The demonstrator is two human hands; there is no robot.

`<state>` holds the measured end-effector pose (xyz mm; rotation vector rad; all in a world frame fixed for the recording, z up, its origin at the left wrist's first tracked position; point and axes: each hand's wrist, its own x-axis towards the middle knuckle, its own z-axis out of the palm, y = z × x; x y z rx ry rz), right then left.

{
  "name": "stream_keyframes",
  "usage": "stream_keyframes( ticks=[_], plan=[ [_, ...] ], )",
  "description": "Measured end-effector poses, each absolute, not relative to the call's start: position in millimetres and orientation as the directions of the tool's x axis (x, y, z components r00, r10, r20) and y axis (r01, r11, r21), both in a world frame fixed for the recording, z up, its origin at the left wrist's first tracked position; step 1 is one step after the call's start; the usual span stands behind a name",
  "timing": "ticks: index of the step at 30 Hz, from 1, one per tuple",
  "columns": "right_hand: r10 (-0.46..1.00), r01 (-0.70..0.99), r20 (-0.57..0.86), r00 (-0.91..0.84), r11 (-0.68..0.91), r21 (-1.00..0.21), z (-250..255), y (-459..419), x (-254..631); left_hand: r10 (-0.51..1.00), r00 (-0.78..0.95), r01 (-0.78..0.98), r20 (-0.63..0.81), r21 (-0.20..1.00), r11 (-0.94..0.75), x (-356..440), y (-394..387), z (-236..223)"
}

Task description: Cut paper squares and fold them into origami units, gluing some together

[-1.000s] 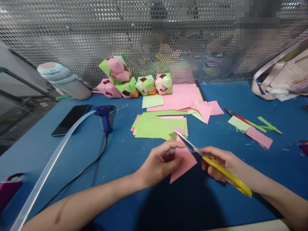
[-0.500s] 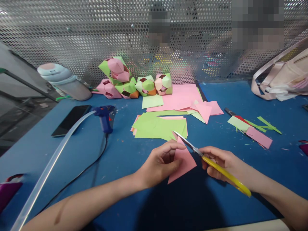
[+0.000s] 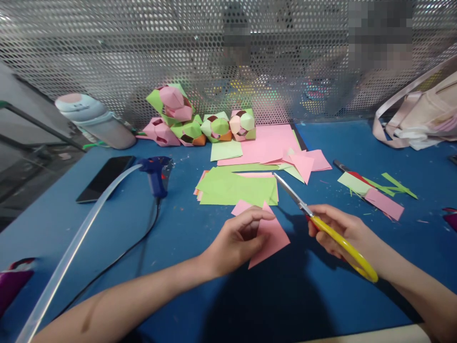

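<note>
Pinched between the thumb and fingers of my left hand (image 3: 237, 245) is a piece of pink paper (image 3: 273, 240), low over the blue table. A pink corner also shows beyond my knuckles. My right hand (image 3: 344, 233) grips yellow-handled scissors (image 3: 332, 238), whose blades look closed and point up and to the left, apart from the paper. Just beyond my left hand lies a stack of green paper strips (image 3: 237, 186) with pink and orange edges below. Folded pink pieces (image 3: 303, 164) rest on a large pink sheet (image 3: 269, 138) behind it.
Several folded paper balls (image 3: 191, 131) stand against the perforated metal screen (image 3: 200, 62). To the left are a blue glue gun (image 3: 156, 176) with a long clear stick, a phone (image 3: 105, 178) and a bottle (image 3: 96, 119). Paper scraps (image 3: 385, 202) and a bag (image 3: 424, 109) are on the right.
The scissors have moved up and to the right, away from the pink paper, with my right hand. A pink corner now shows beyond my left hand, which has barely moved.
</note>
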<state>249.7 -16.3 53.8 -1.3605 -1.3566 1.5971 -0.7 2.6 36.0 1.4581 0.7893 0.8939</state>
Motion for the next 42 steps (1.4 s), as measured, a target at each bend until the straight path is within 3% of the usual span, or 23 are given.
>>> stream_keyframes(
  ticks=[2,4,6,8,10,16,23,26,30,33,39,42],
  plan=[
    [0.957,0.433,-0.17,-0.235,-0.053,-0.9,52,-13,256,0.883,0.46,-0.029,0.094,0.995,-0.091,-1,4,38],
    [0.964,0.689,-0.025,-0.265,0.171,-0.704,46,-10,261,0.898,0.43,-0.049,0.093,0.996,-0.079,-1,5,40],
    [0.936,0.817,0.066,-0.347,0.336,-0.469,36,-9,264,0.926,0.37,-0.081,0.076,0.995,-0.049,-1,7,42],
    [0.895,0.852,0.081,-0.439,0.443,-0.279,27,-9,266,0.955,0.293,-0.12,0.05,0.993,-0.015,0,10,44],
    [0.854,0.838,0.074,-0.515,0.52,-0.166,23,-9,266,0.972,0.234,-0.16,0.031,0.987,0.007,0,13,44],
    [0.778,0.777,-0.002,-0.628,0.627,-0.056,38,-13,261,0.981,0.178,-0.155,0.077,0.987,-0.049,-1,19,40],
    [0.852,0.832,-0.069,-0.518,0.521,0.189,49,-22,257,0.965,0.175,-0.072,0.194,0.98,-0.184,-5,23,36],
    [0.829,0.813,-0.006,-0.559,0.55,0.191,58,-20,249,0.972,0.093,0.008,0.215,0.976,-0.217,-9,26,38],
    [0.72,0.721,0.044,-0.692,0.692,0.018,61,-3,218,0.97,-0.015,0.066,0.241,0.969,-0.239,-15,32,43],
    [0.638,0.637,0.062,-0.768,0.77,-0.031,48,16,189,0.96,-0.049,0.046,0.274,0.961,-0.272,-18,35,49],
    [0.511,0.511,0.029,-0.859,0.854,0.101,27,41,157,0.951,-0.079,-0.001,0.3,0.954,-0.301,-22,42,53],
    [0.52,0.518,0.003,-0.854,0.85,0.099,30,42,154,0.955,-0.082,-0.02,0.285,0.958,-0.287,-24,46,50]
  ],
)
